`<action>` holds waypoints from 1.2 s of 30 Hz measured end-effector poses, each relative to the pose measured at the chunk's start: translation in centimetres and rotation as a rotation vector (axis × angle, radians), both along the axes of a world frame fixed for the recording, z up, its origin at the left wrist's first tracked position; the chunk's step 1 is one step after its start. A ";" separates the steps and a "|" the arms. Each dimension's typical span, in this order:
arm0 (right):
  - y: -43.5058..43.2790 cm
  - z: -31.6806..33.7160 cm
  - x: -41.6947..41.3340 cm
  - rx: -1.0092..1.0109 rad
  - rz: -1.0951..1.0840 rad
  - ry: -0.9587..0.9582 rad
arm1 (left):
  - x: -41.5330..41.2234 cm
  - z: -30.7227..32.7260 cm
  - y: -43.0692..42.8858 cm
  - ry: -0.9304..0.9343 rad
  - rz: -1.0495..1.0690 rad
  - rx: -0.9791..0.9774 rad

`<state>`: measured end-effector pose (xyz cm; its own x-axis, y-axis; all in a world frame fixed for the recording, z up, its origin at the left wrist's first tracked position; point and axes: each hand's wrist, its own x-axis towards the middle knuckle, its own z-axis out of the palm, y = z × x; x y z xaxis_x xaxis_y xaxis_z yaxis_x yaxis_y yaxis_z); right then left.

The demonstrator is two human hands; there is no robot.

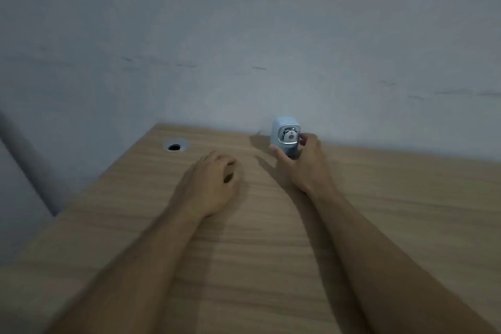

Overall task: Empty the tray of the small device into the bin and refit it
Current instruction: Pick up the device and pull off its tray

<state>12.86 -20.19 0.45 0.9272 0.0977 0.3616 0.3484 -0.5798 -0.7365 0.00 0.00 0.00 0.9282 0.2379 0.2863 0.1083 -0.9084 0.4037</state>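
Nearest the viewer, two bare forearms are stretching out over the wooden desk (271,266). The left hand (211,184) is resting on the wood with its fingers loosely curled, holding nothing, well short of the grip and off to its left. Farther out, the right hand (301,163) is closing around the lower part of the small device (286,135), thumb on one side and fingers (307,138) wrapping the other; the tray, presumably down there, is hidden behind the hand. The device is standing upright at the far edge of the desk, close to the wall (244,35), its panda face rising above the grip. It is looking like light, hard, smooth plastic, likely to slip or tip, so pinching low across the flat sides while the free hand steadies the body seems wisest. Left of the grip, a cable hole (174,146) is sitting in the desk. No bin is showing.
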 end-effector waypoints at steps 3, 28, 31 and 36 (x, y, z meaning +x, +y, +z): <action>0.4 -0.2 2.2 0.079 -0.003 0.014 | 0.3 -0.1 0.0 -0.042 -0.034 -0.069; -2.0 0.0 -3.1 0.141 0.555 0.089 | -0.4 0.9 1.0 0.038 -0.345 -0.568; -2.2 0.1 -4.1 0.134 0.550 0.077 | -0.7 0.9 1.2 0.058 -0.371 -0.631; -3.0 0.1 -6.6 0.212 0.580 0.110 | -2.4 0.9 0.6 0.012 -0.402 -0.680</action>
